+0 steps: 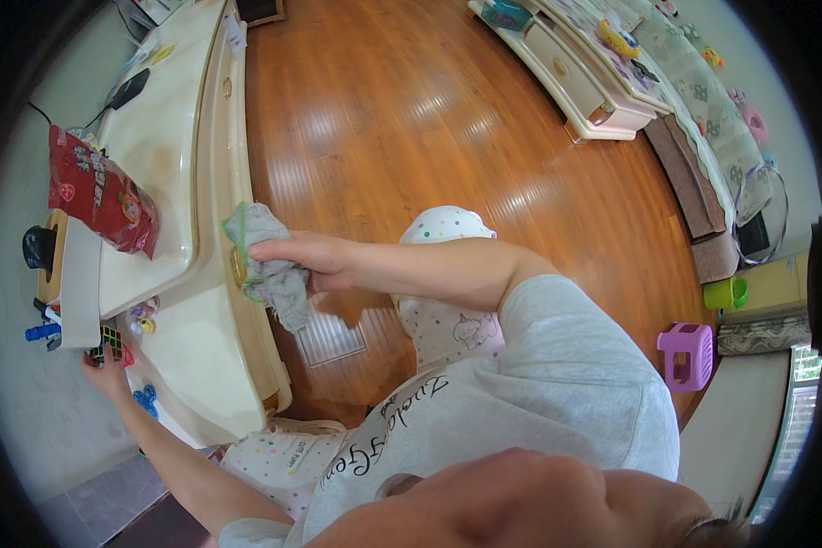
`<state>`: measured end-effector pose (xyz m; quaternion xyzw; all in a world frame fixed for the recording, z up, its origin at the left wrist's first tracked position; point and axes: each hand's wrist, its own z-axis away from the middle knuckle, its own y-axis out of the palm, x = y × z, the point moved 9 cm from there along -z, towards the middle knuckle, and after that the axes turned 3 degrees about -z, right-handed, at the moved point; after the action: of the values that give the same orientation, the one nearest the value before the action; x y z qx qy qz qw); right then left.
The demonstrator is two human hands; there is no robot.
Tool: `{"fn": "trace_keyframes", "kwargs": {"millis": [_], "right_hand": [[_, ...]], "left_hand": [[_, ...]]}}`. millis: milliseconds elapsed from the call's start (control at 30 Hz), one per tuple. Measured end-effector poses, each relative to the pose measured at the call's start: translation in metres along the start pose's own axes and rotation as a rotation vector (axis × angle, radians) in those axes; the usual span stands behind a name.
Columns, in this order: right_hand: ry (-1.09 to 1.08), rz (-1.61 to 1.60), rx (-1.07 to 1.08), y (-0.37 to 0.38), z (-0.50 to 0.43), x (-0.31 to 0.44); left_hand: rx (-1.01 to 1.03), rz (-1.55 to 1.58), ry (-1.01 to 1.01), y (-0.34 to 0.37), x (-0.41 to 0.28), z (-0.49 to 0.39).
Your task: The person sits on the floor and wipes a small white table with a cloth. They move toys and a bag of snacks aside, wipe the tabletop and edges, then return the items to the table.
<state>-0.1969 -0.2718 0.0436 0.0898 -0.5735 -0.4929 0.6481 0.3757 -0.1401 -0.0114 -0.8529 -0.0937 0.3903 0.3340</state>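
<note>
My right hand (322,260) grips a crumpled grey cloth (274,267) with green edging, held against the front edge of the cream cabinet (198,363) near a gold handle. At the far left, my left hand (106,370) has its fingers around a black puzzle cube (109,341) with coloured faces, at the cabinet's back beside a white box (80,294). Small figurines (144,315) stand just above the cube, and a blue toy (146,399) lies below it. A red packaged bag (103,195) leans on the higher cabinet top.
A black device (130,89) with a cable lies on the higher top. Wood flooring (383,123) stretches behind the cabinet's front. Across the room are a cream drawer unit (568,75), a purple stool (685,356) and a green bin (725,293). My legs are close to the cabinet.
</note>
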Motion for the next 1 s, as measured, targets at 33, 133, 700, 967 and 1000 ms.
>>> {"fn": "trace_keyframes", "kwargs": {"millis": [33, 133, 700, 967, 1000], "right_hand": [[-0.001, 0.001, -0.013, -0.002, 0.000, 0.000], [-0.060, 0.002, 0.010, -0.005, -0.002, 0.005], [0.017, 0.006, -0.098, -0.014, -0.008, -0.012], [0.064, 0.063, -0.128, -0.011, -0.012, -0.019], [0.065, 0.070, -0.118, -0.010, -0.012, -0.019]], "left_hand": [[0.004, 0.019, 0.013, -0.004, -0.004, -0.001], [0.019, -0.062, -0.022, -0.016, -0.009, -0.004], [-0.034, -0.026, -0.299, -0.079, -0.089, 0.061], [-0.050, 0.012, -0.234, -0.053, -0.089, 0.049], [-0.009, 0.111, -0.245, -0.045, -0.086, 0.049]]}}
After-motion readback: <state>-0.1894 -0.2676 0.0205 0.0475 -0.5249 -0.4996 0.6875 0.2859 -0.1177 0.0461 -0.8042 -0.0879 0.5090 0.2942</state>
